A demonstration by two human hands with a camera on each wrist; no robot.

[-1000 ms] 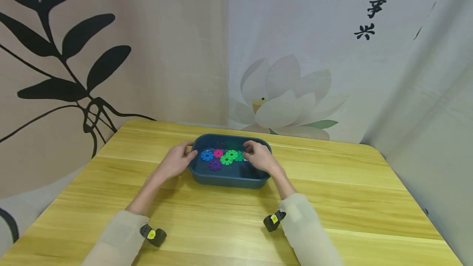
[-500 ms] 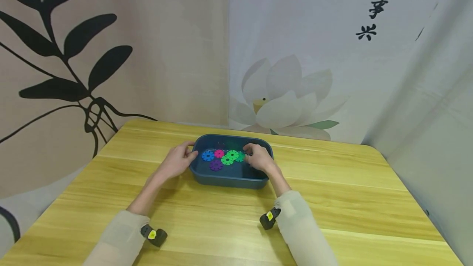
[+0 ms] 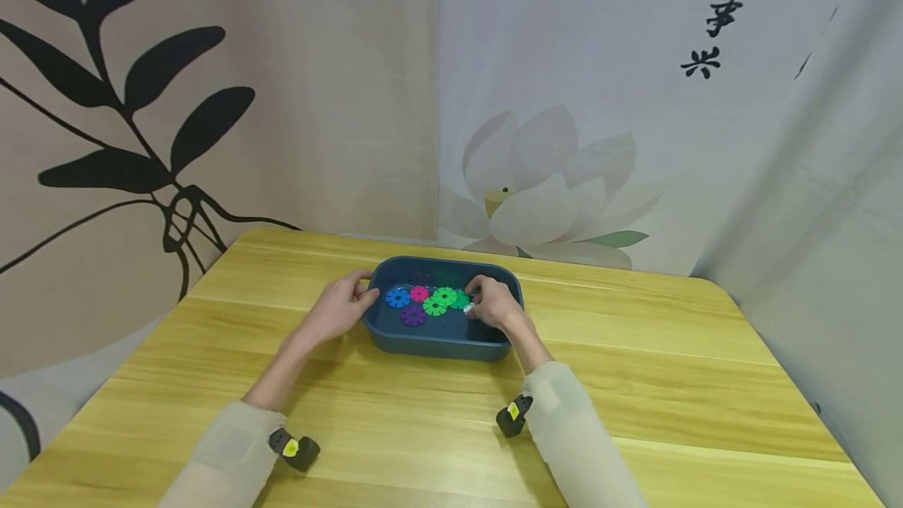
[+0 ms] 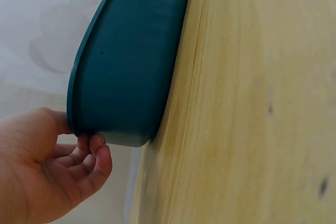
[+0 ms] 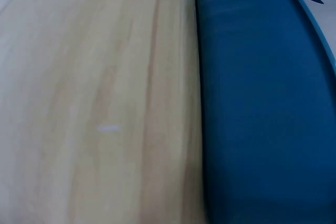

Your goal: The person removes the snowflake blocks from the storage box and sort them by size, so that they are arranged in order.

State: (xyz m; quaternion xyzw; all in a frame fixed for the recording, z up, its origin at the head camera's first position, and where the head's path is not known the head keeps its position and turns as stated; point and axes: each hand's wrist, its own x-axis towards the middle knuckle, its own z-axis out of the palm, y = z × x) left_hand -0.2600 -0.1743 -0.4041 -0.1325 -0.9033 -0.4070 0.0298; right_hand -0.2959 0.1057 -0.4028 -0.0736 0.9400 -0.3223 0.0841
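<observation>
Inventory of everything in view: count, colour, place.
Wooden table: 1, yellowish, foreground.
Printed cloth backdrop: panel count unclear, beige and grey, behind table.
Rectangular plastic basin: 1, dark blue, on table.
Blue notched plastic disc: 1, blue, basin's left.
Pink notched disc: 1, pink, beside blue.
Purple notched disc: 1, purple, below pink.
Bright-green notched discs: 2, bright green, centre.
Darker-green notched disc: 1, darker green, beside those.
White piece: 1, white, basin's right, mostly hidden.
Boxy wrist cameras: 2, black, lower head view.
Long sleeves: 2, pale, bottom.
Left hand: 1, bare, basin's left rim.
Right hand: 1, bare, inside basin.
</observation>
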